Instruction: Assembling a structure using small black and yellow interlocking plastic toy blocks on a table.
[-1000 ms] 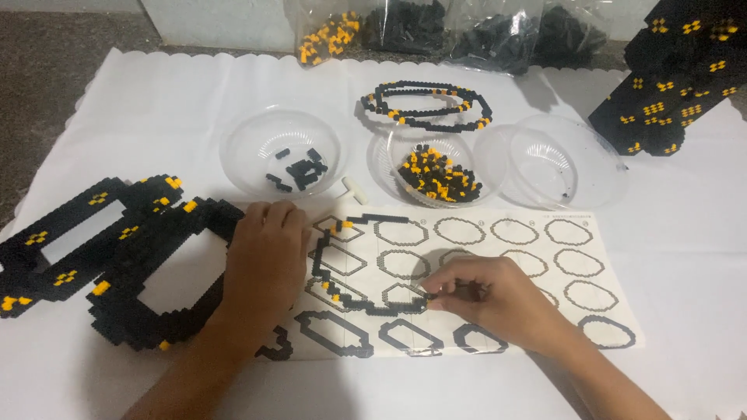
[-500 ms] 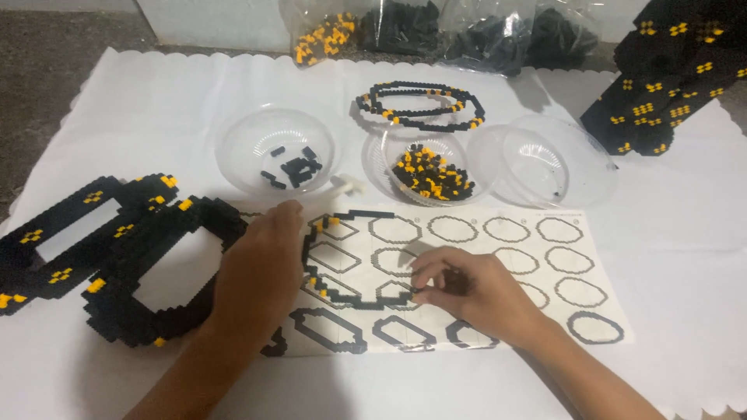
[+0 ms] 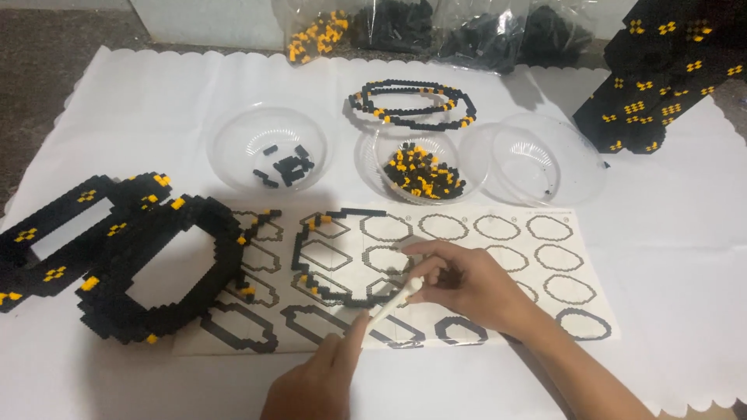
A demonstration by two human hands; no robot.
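Note:
My right hand point(image 3: 467, 284) rests on a printed sheet point(image 3: 560, 272) of ring outlines and grips a small white tool point(image 3: 397, 303) between fingers and thumb. A thin, partly built ring of black and yellow bricks point(image 3: 311, 260) lies on the sheet, just left of that hand. My left hand point(image 3: 319, 381) sits at the bottom edge, its forefinger stretched up to the lower end of the white tool. Whether that finger touches the tool is unclear.
Thick black-and-yellow brick frames point(image 3: 148, 264) lie at left. Three clear bowls stand behind the sheet: one point(image 3: 233, 140) with black pieces, one point(image 3: 373, 167) with black and yellow pieces, one point(image 3: 537, 159) nearly empty. A finished thin ring point(image 3: 412, 105), bags of bricks point(image 3: 405, 27) and a black block build point(image 3: 661, 70) stand further back.
My left hand has come off the sheet and the brick ring and dropped to the bottom edge, finger pointing up. The white tool now shows in my right hand.

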